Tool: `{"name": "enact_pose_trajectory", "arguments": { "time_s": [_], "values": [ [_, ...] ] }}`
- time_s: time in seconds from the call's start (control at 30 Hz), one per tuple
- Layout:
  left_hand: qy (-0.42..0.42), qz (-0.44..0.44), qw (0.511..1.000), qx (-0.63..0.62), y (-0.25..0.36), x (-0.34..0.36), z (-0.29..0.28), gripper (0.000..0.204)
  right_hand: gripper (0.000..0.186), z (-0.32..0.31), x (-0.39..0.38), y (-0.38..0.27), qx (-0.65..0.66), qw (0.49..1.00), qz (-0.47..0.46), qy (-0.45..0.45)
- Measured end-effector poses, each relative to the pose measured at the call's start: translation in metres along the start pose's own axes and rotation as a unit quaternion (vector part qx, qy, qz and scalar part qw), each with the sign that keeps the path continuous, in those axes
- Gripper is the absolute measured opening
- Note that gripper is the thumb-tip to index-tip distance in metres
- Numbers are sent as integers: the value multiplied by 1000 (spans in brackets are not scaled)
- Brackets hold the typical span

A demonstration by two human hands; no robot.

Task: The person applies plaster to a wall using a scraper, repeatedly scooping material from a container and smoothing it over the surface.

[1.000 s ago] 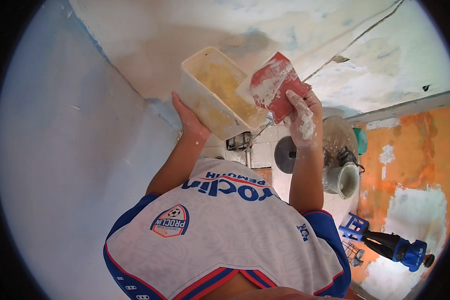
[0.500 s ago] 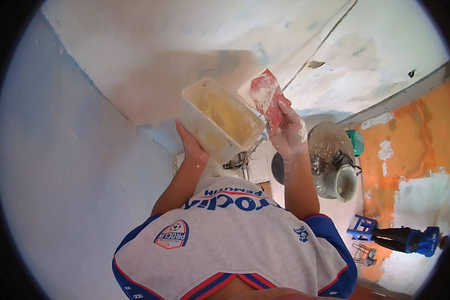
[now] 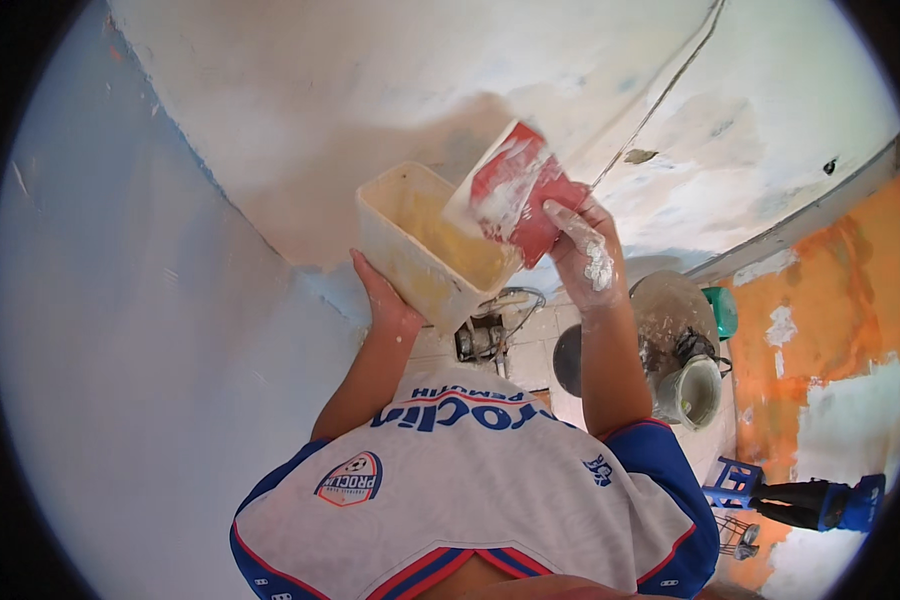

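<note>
My left hand supports a whitish rectangular plastic tub from its lower left side, fingers wrapped against the wall. The tub is tilted, its inside streaked yellowish. In my right hand is a red flat putty spreader smeared with white paste, gripped at its lower right edge with the thumb on top. The spreader's lower left part overlaps the tub's right rim; whether they touch I cannot tell. White paste also coats the back of my right thumb and hand.
Ahead is a patchy whitish wall with a long crack; a bluish wall stands left. At right are a round paste-spattered surface, a bucket, a green container, a blue stool and a person in dark trousers.
My right hand has turned the spreader and brought it left, over the tub's right rim. The tub has tipped slightly in my left hand. The whole view has shifted a little.
</note>
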State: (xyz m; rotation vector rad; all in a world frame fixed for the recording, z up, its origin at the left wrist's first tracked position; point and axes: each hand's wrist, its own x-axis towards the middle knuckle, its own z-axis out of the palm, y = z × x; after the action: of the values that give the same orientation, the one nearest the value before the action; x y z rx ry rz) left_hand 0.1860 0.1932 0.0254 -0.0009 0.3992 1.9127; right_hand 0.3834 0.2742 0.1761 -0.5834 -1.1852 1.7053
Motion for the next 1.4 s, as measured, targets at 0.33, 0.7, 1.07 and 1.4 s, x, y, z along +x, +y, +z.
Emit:
{"name": "enact_pose_trajectory", "arguments": {
  "time_s": [0.33,0.7,1.07,1.4],
  "values": [
    [-22,10,999,23,1,8,-3,79,23,-25,-9,5,-172,984,39,22],
    [16,-3,999,27,-15,15,13,78,25,-33,-14,13,-59,994,60,65],
    [14,-28,999,42,-24,21,19,80,23,-46,-10,5,-209,977,24,31],
    [-28,-31,999,26,-29,23,14,82,28,-45,-14,4,-34,994,79,63]
  ]
}}
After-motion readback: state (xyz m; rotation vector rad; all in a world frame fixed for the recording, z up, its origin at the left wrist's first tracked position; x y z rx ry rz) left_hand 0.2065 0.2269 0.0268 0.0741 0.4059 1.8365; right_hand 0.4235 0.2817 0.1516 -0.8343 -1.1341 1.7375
